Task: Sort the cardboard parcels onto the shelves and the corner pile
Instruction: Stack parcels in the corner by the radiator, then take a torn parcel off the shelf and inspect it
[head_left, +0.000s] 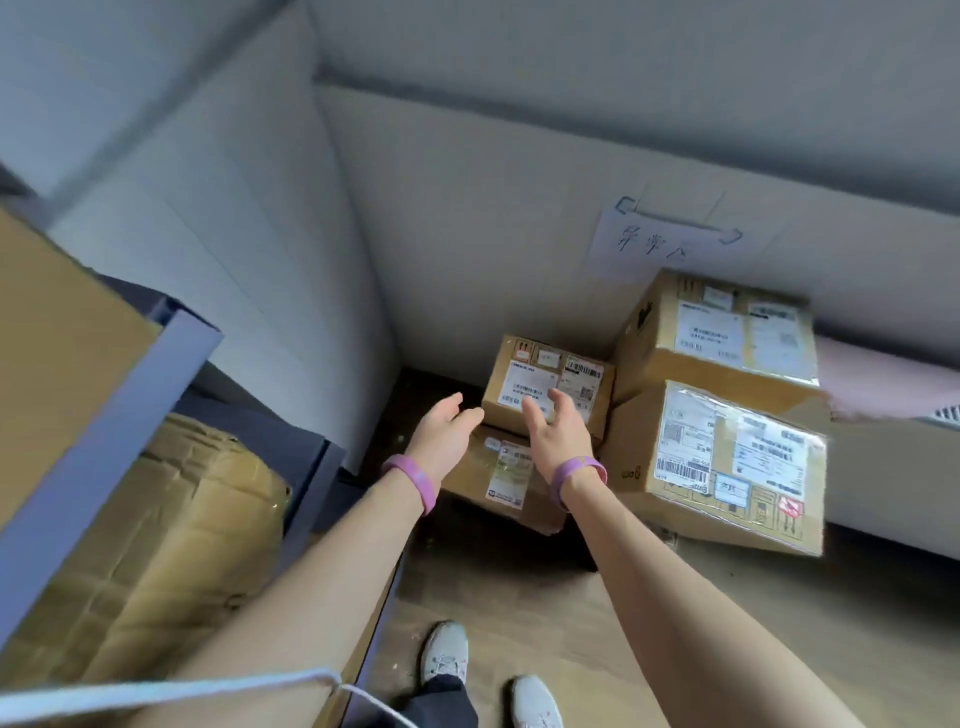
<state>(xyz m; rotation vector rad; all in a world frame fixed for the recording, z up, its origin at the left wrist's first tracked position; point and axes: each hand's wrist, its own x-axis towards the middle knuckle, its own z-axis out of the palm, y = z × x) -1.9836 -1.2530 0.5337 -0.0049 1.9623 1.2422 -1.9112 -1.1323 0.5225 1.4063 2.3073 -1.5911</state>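
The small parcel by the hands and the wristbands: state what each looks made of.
Small parcel: brown corrugated-looking cardboard, matte, with white printed paper labels stuck on top. Wristbands: smooth pink bands, probably silicone or rubber, going by their even sheen and snug fit; the picture cannot settle which.

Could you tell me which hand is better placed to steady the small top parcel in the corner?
Probably the right hand: its open fingers overlap the small top parcel, while the left hand hovers open beside its left edge.
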